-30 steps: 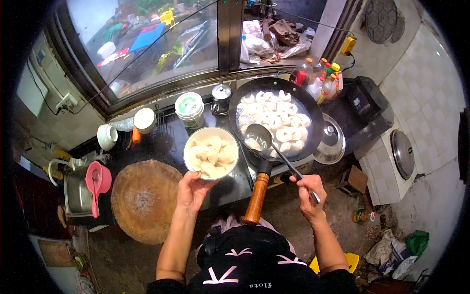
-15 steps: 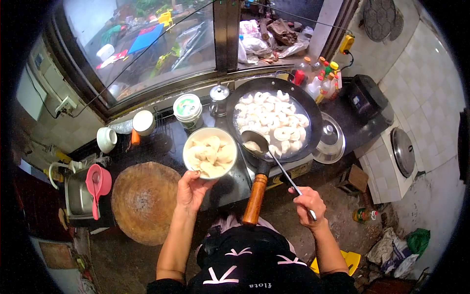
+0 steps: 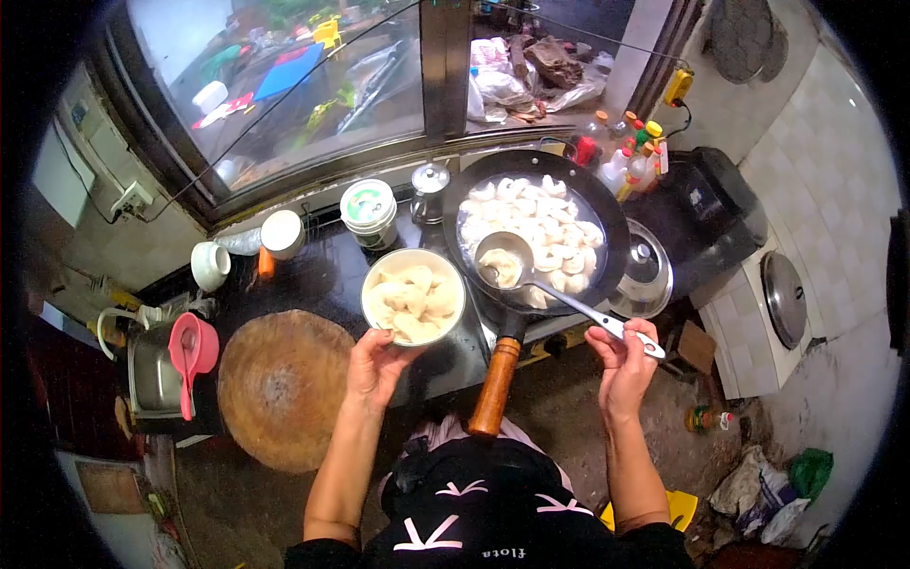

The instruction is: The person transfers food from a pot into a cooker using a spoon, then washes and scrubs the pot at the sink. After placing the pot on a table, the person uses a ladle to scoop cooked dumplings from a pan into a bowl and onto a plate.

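My left hand (image 3: 375, 370) grips the lower rim of a white bowl (image 3: 368, 327) heaped with dumplings (image 3: 415, 302), left of the wok. In my right hand (image 3: 623, 365) is the handle of a metal ladle (image 3: 599, 319), held closed between thumb and fingers. The ladle's head holds a dumpling (image 3: 500, 266) or more, over the left side of the black wok (image 3: 607, 213). Many white dumplings (image 3: 531, 223) float in liquid in the wok. Its wooden handle (image 3: 496, 387) points toward my body, between my hands.
A round wooden board (image 3: 282, 391) lies at left, beside a pink dipper (image 3: 194, 346) over the sink. Behind the bowl stand a white tub (image 3: 369, 214) and a metal-lidded jar (image 3: 429, 192). A pot lid (image 3: 654, 275) and several bottles (image 3: 633, 161) are right of the wok.
My right hand has moved up and right, turning the ladle so its handle lies flatter. The ladle's head has shifted slightly up and right, its contents now more visible. The bowl has barely moved.
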`<control>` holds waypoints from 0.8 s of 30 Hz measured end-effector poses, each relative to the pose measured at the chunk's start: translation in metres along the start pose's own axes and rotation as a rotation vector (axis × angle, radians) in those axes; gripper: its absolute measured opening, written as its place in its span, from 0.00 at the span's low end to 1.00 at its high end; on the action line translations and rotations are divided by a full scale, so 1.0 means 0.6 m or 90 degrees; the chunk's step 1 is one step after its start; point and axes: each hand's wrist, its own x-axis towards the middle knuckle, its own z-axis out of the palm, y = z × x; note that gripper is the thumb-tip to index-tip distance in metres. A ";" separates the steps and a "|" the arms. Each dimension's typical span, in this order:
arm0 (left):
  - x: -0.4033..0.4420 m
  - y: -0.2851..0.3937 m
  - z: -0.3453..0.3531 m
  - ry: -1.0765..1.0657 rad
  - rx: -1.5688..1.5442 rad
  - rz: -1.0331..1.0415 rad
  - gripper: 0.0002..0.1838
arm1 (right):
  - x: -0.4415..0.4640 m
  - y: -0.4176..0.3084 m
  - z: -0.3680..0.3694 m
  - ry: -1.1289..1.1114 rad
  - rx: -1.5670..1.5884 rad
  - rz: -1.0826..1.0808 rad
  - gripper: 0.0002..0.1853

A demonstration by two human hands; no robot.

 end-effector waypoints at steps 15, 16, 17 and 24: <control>0.001 -0.002 0.019 -0.046 0.022 -0.006 0.31 | -0.006 -0.015 -0.033 -0.099 -0.194 -0.153 0.05; 0.002 -0.003 0.020 -0.050 0.022 -0.007 0.31 | -0.010 -0.012 -0.030 -0.118 -0.197 -0.170 0.06; 0.003 -0.004 0.020 -0.052 0.023 -0.009 0.31 | -0.011 -0.013 -0.029 -0.103 -0.193 -0.154 0.06; 0.006 -0.007 0.021 -0.048 0.055 -0.009 0.30 | -0.003 -0.026 -0.036 -0.026 -0.125 -0.097 0.06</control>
